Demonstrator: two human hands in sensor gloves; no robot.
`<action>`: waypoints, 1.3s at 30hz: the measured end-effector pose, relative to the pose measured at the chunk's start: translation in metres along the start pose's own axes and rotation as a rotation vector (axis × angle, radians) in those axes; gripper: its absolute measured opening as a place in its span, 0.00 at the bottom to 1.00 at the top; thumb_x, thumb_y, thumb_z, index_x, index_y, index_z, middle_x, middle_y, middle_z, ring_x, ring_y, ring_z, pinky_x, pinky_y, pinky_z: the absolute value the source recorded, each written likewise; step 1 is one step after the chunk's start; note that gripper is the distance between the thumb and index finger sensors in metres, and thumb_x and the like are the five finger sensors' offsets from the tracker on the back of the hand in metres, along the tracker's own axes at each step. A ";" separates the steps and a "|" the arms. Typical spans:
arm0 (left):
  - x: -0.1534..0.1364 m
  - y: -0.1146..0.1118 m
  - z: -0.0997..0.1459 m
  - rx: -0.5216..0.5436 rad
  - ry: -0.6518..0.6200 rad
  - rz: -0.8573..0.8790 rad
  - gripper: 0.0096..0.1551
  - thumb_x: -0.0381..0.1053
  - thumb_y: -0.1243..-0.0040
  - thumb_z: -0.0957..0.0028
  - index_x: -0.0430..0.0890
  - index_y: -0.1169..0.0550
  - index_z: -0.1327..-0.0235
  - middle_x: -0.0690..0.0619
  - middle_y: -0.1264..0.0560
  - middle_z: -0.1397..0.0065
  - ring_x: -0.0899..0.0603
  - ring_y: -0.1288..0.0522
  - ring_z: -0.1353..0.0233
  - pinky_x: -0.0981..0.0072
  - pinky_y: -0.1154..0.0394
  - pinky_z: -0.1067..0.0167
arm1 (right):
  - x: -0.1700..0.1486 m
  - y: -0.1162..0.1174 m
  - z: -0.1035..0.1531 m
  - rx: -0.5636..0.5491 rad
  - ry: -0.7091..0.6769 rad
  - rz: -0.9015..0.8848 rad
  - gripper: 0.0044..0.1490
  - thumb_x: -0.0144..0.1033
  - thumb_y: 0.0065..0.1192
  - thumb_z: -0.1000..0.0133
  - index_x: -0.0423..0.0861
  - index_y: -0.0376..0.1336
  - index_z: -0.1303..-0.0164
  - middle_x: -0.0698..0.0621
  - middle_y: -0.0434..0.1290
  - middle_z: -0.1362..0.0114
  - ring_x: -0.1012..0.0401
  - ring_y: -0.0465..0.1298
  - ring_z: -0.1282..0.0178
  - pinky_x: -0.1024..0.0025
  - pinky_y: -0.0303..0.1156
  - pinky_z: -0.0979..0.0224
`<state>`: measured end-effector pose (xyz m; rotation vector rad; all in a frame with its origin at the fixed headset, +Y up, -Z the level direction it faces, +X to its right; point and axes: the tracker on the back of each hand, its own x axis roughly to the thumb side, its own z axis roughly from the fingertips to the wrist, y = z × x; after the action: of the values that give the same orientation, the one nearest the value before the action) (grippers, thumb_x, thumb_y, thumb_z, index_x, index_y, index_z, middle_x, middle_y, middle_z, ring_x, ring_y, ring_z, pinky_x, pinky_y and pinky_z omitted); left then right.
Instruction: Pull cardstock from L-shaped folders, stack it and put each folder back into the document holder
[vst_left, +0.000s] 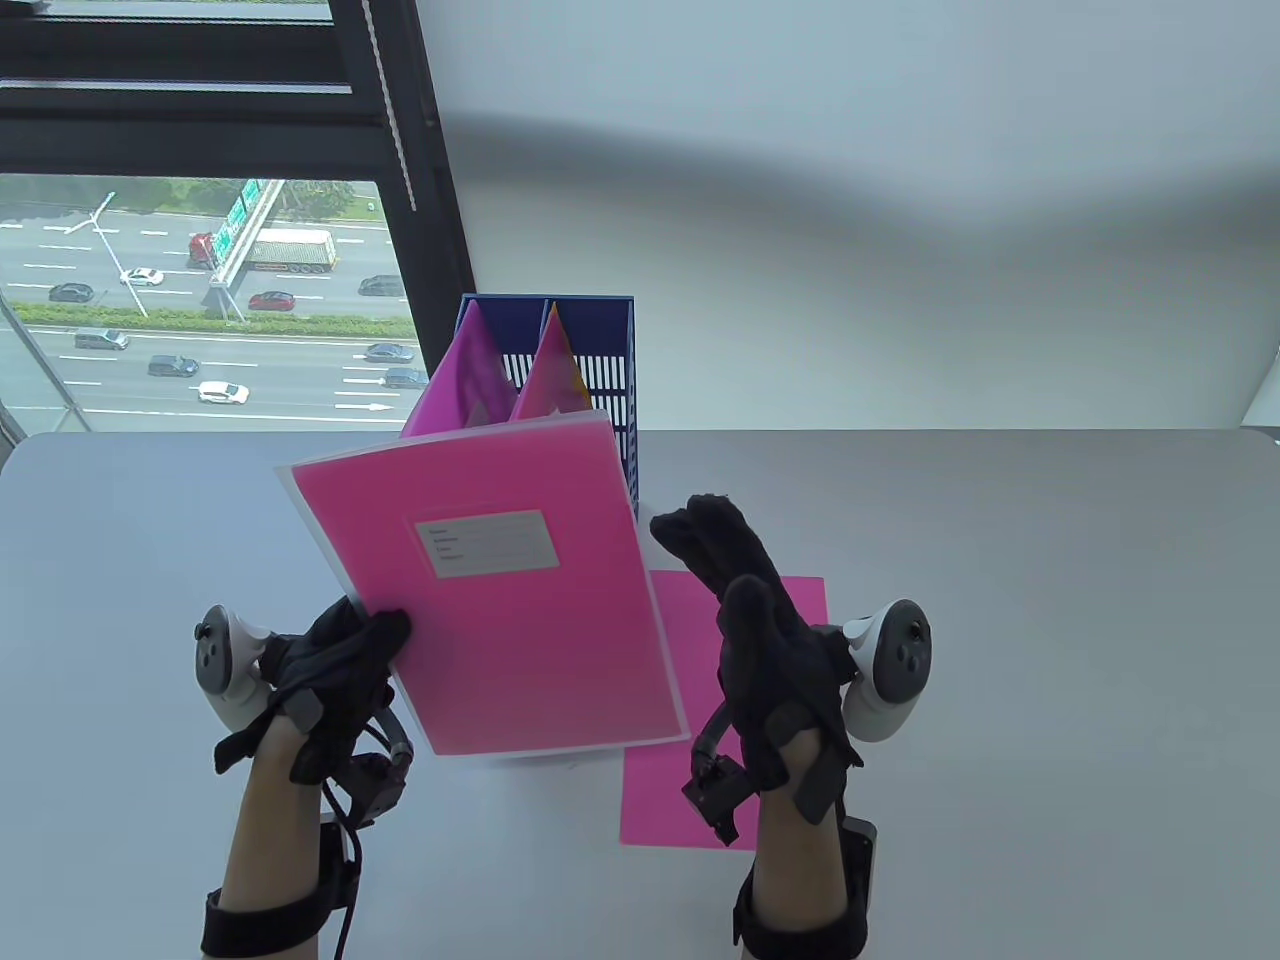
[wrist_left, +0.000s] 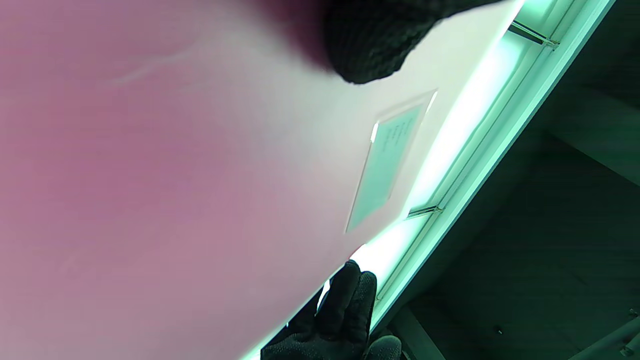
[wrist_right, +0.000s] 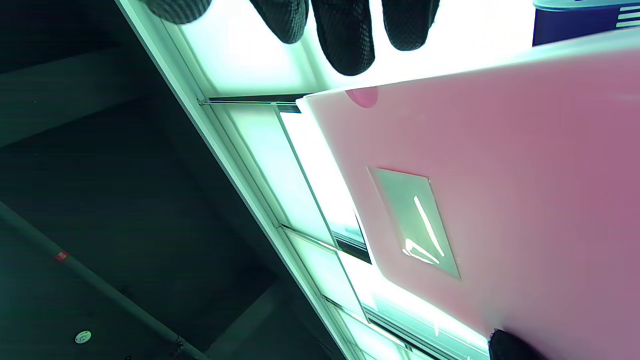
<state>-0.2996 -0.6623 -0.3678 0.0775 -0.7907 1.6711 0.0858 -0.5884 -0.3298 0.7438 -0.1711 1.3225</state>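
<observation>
Pink L-shaped folder w/ grey label, translucent glossy plastic, held tilted above the desk. Left hand pinches its lower-left corner, thumb on the front. Right hand is just beside the folder's right edge, fingers straight & together, holding nothing. Flat pink cardstock lies on the desk under the right hand. Behind: blue slotted document holder w/ 2 more pink folders. Matte grey desk, white wall, window onto a highway.
</observation>
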 end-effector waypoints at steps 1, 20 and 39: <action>0.000 0.000 0.000 -0.001 0.000 0.001 0.23 0.50 0.42 0.37 0.45 0.22 0.31 0.48 0.18 0.37 0.40 0.14 0.41 0.40 0.29 0.31 | -0.001 0.001 0.000 0.003 0.003 0.000 0.44 0.71 0.40 0.32 0.61 0.45 0.08 0.53 0.58 0.10 0.46 0.54 0.12 0.40 0.42 0.13; 0.001 -0.001 -0.001 -0.040 -0.019 -0.023 0.23 0.51 0.41 0.37 0.47 0.21 0.32 0.51 0.18 0.38 0.40 0.14 0.41 0.39 0.30 0.30 | -0.005 0.004 -0.004 -0.006 0.075 0.111 0.38 0.65 0.56 0.31 0.54 0.59 0.16 0.49 0.53 0.09 0.44 0.60 0.17 0.41 0.48 0.15; 0.017 -0.001 -0.001 -0.134 -0.033 -0.159 0.22 0.52 0.40 0.39 0.51 0.19 0.33 0.53 0.17 0.37 0.40 0.15 0.39 0.37 0.32 0.29 | -0.011 -0.003 -0.006 0.132 0.240 0.089 0.24 0.56 0.66 0.33 0.50 0.75 0.39 0.49 0.66 0.19 0.50 0.73 0.35 0.43 0.56 0.19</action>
<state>-0.3031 -0.6469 -0.3605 0.0723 -0.8966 1.4663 0.0842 -0.5940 -0.3410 0.6878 0.0766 1.5073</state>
